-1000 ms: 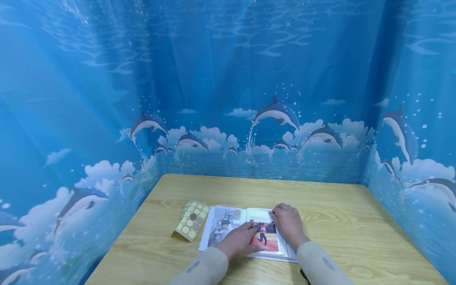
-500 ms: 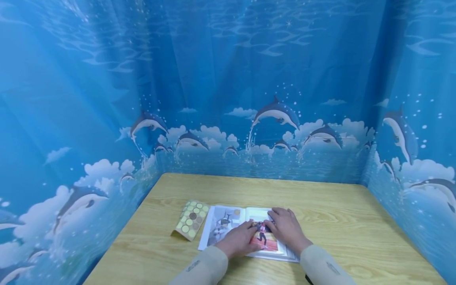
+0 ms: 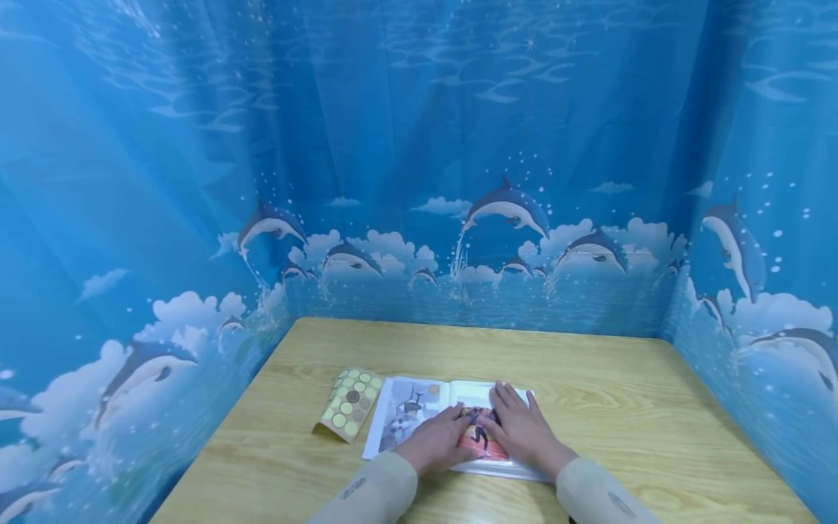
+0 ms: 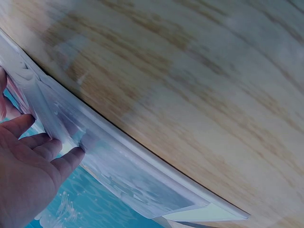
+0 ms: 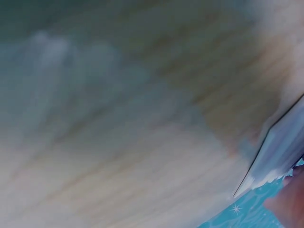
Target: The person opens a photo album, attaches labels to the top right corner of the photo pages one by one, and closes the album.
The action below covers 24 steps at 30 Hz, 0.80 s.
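Closest in, two pale sleeves (image 3: 376, 486) are reaching forward over the wooden counter (image 3: 609, 407). Just past the cuffs, the left hand (image 3: 437, 441) is resting relaxed over the middle of an open album (image 3: 473, 394), fingers extended and lightly touching the right-hand page without gripping it. Beside it, the right hand (image 3: 527, 431) is lying flat, fingers straight, pressing on the same page and holding nothing. Between the two, a photo (image 3: 486, 450) of a runner is showing, partly covered by both. The album is lying flat on the counter, its left page displaying a grey-white picture (image 3: 404, 412). Just left of it, a bent card (image 3: 347, 405) with pale circles is sitting. Beyond the counter's far edge, a blue curtain (image 3: 393, 145) is hanging, printed with leaping dolphins and clouds.
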{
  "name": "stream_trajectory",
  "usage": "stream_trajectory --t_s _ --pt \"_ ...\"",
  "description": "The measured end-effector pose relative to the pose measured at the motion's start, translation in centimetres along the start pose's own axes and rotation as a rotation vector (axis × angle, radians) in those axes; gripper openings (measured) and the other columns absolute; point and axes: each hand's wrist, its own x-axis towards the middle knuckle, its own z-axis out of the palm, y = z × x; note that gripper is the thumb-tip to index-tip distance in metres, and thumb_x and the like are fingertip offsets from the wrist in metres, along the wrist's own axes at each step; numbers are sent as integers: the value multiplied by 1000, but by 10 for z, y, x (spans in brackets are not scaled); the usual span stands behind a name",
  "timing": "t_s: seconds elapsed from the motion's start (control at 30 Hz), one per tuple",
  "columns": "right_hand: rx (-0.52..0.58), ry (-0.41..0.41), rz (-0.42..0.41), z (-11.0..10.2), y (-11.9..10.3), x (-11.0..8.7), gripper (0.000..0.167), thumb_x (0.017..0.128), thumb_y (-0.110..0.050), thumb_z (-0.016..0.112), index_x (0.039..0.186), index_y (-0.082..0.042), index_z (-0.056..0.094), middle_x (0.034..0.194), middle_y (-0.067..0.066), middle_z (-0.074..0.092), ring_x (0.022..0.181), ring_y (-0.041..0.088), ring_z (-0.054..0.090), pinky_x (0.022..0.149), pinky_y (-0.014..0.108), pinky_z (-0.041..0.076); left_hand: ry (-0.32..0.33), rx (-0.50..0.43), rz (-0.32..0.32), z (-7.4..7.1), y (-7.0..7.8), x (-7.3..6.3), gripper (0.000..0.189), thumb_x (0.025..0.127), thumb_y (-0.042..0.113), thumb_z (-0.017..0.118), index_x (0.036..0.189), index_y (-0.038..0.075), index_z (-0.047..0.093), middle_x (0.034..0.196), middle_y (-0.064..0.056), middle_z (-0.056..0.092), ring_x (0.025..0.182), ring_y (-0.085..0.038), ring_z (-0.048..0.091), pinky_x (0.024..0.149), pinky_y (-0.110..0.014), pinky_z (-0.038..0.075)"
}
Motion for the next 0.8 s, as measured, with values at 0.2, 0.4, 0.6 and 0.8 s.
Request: stream_trajectory --t_s 0.2,0.4,0.6,0.8 --pt "20 14 -10 0 -2 -4 73 103 -53 41 148 4 39 156 23 32 145 42 24 115 67 8 5 3 1 1 0 1 69 90 46 69 147 12 49 156 -13 36 141 -28 38 114 -40 35" --pt "25 5 32 -5 1 -8 71 102 -54 40 151 -3 37 157 19 31 146 39 24 117 65 7 16 42 16 0 0 0 69 90 47 68 145 10 50 155 -13 38 139 -28 40 114 -39 36" --pt "36 24 34 -6 5 -9 68 103 -56 38 152 -9 39 158 18 30 146 39 24 116 65 6 14 54 16 -2 0 -2 69 90 47 68 145 9 50 155 -13 38 139 -27 41 114 -38 36" --pt "22 12 50 -4 5 -1 71 102 -57 36 150 -4 40 158 18 30 147 38 22 117 64 5 16 44 24 -4 2 -3 70 90 47 68 145 8 50 155 -14 38 139 -29 41 114 -40 36"
